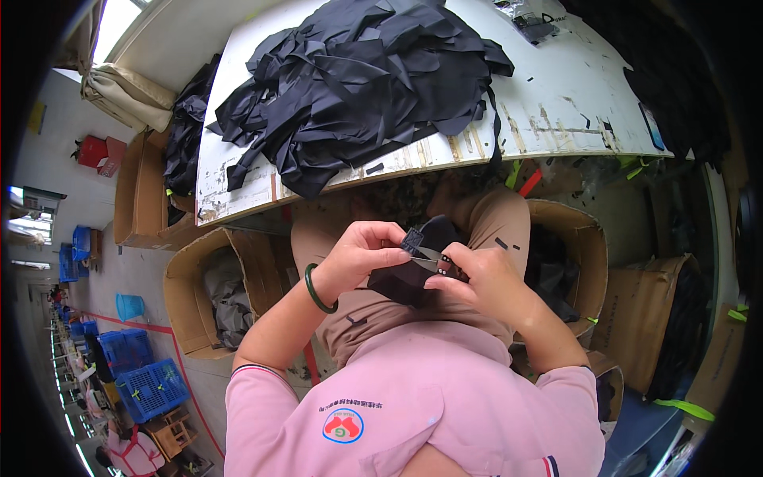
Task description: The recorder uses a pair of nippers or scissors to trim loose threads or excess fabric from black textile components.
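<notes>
My left hand (367, 256) is closed in a pinch on the end of a black fabric piece (405, 285) above my lap. The rest of that dark piece hangs down over my thighs and behind my fingers. My right hand (486, 280) is wrapped round a small pair of thread snips (426, 260). Its metal blades point left and lie right beside the pinched fabric end, near my left fingertips. Whether the blades touch the fabric I cannot tell. A large heap of black fabric pieces (358, 87) covers much of the white table (556, 119) in front of me.
Open cardboard boxes with dark cloth stand at my left (181, 298) and right (592, 262) by the table's near edge. Another carton (147, 191) sits at the table's left end. Blue plastic crates (151, 389) are on the floor farther left. Small black scraps lie on my trousers.
</notes>
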Motion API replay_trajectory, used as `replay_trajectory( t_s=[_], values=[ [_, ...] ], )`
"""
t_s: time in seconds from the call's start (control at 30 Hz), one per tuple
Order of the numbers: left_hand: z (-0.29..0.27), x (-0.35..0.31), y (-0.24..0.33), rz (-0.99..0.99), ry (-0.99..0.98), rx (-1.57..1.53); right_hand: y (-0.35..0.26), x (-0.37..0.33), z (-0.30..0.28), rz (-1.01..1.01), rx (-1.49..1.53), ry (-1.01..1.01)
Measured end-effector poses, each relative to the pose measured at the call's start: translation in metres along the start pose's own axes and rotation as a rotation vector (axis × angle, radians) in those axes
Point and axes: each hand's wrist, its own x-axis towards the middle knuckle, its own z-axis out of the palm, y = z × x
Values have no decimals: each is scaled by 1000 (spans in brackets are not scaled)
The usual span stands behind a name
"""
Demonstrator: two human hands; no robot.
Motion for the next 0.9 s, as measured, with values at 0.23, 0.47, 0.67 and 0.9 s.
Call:
replay_trajectory(
  t_s=[0.23, 0.47, 0.67, 0.9],
  values=[
    [12, -2, -3, 141, 20, 127, -2, 4, 7, -63, -112, 102],
    [19, -4, 1, 157, 41, 121, -4, 5, -1, 101, 53, -1],
    [18, -6, -2, 178, 36, 236, -4, 5, 3, 52, -43, 25],
    [21, -8, 1, 191, 112, 316, 1, 3, 3, 61, -50, 78]
  ],
)
